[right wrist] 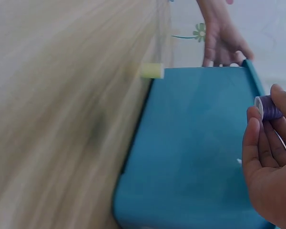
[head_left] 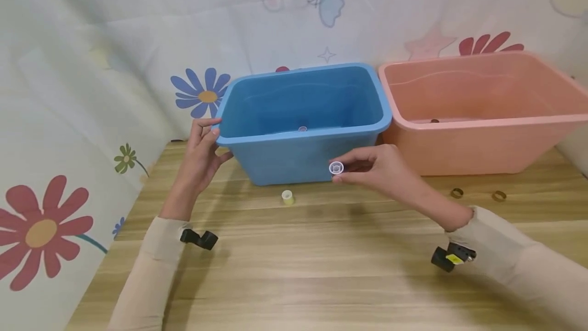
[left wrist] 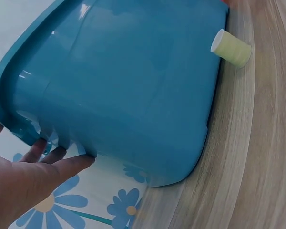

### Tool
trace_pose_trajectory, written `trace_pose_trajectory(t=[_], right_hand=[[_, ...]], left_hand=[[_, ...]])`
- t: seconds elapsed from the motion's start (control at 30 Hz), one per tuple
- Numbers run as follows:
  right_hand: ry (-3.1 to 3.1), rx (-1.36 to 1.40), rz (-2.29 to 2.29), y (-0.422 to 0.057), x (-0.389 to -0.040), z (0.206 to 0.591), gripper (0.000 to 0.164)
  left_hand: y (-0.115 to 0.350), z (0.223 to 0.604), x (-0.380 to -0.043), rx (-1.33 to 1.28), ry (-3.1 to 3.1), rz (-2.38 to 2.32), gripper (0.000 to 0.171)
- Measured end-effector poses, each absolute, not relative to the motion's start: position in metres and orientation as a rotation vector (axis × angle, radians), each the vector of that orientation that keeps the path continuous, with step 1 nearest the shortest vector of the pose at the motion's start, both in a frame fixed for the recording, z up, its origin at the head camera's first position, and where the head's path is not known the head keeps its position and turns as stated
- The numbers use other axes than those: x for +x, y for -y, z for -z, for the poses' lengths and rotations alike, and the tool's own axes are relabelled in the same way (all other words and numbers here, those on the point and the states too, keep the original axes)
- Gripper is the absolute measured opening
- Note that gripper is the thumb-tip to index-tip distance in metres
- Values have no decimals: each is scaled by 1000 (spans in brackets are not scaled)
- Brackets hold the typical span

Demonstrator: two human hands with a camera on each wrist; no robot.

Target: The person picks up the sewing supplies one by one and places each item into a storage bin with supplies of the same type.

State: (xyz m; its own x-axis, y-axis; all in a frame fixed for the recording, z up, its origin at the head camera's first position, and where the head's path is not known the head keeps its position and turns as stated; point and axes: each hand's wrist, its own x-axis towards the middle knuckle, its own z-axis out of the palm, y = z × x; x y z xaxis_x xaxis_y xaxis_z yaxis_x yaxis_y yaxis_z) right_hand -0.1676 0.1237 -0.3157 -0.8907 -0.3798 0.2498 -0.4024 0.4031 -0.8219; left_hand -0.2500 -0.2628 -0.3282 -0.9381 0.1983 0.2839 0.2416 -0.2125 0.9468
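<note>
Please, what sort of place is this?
Probably an indoor work corner: a wood-grain table with a blue tub and a pink tub on it, before a flower-printed sheet.

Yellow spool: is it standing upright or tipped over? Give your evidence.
Upright: the yellow spool stands on the table before the blue bin, white end up.

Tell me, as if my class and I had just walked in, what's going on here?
A person's right hand pinches a spool of purple thread in front of the blue bin, outside it. The left hand holds that bin by its rim at the left end. A yellow spool stands on the table before it, and two brown rings lie in front of the pink bin. Each bin has one small item showing inside.
</note>
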Motion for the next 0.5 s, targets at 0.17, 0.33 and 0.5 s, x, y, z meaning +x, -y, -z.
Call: trace_pose_trajectory(t=[0.17, 0.33, 0.5], right_hand=[[2637, 726, -1521, -127, -165, 299, 29], [2675, 707, -1498, -130, -162, 282, 31], [2686, 720, -1491, -132, -162, 268, 32]], left_hand=[[262, 329, -249, -527, 1941, 2367, 22], [262, 330, -249, -523, 1933, 2370, 21], [261, 330, -249, -535, 1937, 2359, 22]])
